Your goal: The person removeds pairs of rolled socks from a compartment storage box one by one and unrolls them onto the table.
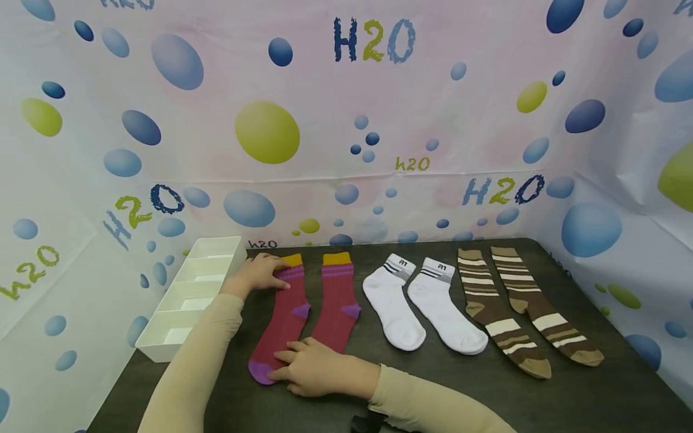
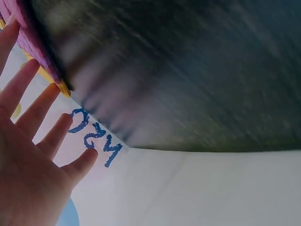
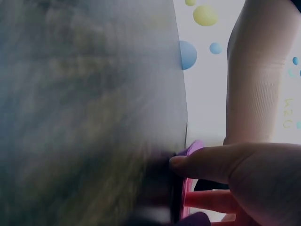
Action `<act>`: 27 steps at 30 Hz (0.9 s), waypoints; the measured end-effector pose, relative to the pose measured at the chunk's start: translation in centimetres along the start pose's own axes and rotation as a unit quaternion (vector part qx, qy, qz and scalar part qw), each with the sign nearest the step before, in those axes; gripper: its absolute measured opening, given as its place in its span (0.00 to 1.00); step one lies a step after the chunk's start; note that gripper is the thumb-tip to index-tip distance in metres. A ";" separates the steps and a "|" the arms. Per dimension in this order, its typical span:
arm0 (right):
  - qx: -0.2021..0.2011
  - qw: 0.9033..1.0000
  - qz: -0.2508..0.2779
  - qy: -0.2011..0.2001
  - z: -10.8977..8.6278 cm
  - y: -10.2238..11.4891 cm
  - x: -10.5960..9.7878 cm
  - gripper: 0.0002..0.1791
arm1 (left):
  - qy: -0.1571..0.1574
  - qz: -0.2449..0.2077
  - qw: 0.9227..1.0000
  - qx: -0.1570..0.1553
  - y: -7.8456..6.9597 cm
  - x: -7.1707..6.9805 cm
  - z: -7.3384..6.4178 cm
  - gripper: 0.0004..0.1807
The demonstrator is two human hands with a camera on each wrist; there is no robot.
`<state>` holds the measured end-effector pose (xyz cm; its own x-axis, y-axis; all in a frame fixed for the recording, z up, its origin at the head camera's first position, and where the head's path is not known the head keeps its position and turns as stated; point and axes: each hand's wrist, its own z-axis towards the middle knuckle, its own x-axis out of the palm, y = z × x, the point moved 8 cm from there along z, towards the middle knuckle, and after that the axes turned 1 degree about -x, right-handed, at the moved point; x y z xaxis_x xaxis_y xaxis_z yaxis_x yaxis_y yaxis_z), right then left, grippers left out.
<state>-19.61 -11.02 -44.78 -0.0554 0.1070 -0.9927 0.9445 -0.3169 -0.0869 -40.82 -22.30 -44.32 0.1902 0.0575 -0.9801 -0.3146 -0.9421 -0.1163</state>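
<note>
A maroon sock point(image 1: 284, 310) with a yellow cuff and purple heel and toe lies flat, cuff to the back. Its matching sock point(image 1: 337, 297) is just to the right. My left hand point(image 1: 258, 273) reaches the first sock's cuff, fingers spread and tips at its edge; in the left wrist view the fingers look straight. Down at the toe end, my right hand point(image 1: 316, 368) touches the purple toe with extended fingers and overlaps the second sock's foot, hiding its toe. The right wrist view has the thumb point(image 3: 202, 162) right at the purple edge.
To the left stands a white divided tray point(image 1: 203, 269) with several compartments, close beside my left forearm. White ankle socks point(image 1: 394, 304) lie right of the maroon pair, then brown striped socks point(image 1: 500, 325). A bubble-printed sheet point(image 1: 346, 120) hangs behind the dark table point(image 1: 433, 385).
</note>
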 end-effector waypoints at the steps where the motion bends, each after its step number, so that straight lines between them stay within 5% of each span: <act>1: 0.003 1.000 -0.005 -0.001 0.1 0.1 0.0 0.23 | -0.001 -0.002 1.000 -0.001 0.1 0.0 0.0 0.36; 16: 0.001 1.000 0.014 -0.001 -0.3 -0.8 0.1 0.28 | -0.038 0.005 0.999 0.007 0.7 -0.4 -0.9 0.34; 27: 0.025 0.997 0.031 -0.061 -4.6 -4.2 -1.2 0.25 | -0.123 0.003 0.992 0.023 -0.5 -2.8 -4.4 0.33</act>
<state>-22.04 -5.50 -42.80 -0.0388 -0.0282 -0.9988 0.9302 -0.3663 -0.0258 -37.12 -23.46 -40.81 -0.0434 0.1366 -0.9897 -0.3580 -0.9270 -0.1122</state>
